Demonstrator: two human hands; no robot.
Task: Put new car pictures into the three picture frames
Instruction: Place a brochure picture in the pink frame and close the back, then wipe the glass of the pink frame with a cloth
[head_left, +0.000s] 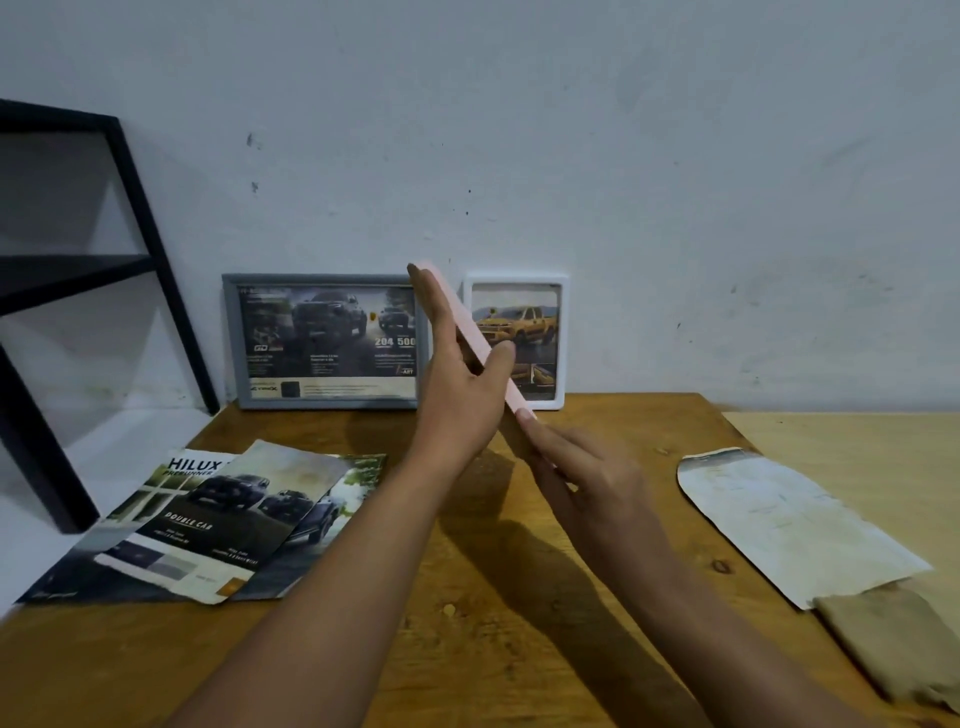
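Note:
A pink picture frame (475, 332) is held edge-on above the wooden table (467, 597), tilted from upper left to lower right. My left hand (457, 374) holds it, fingers flat along its left face and thumb hooked over its edge. My right hand (582, 478) touches its lower end with straight fingers. Behind, a grey frame (231, 343) with a dark car picture and a white frame (563, 338) with a yellow pickup picture lean upright against the wall. Several car brochure pages (208, 519) lie on the table at the left.
A black metal shelf (140, 208) stands at the far left beside the table. At the right lie a worn white paper (789, 525) and a brown folded sheet (893, 639). The wall rises right behind the frames.

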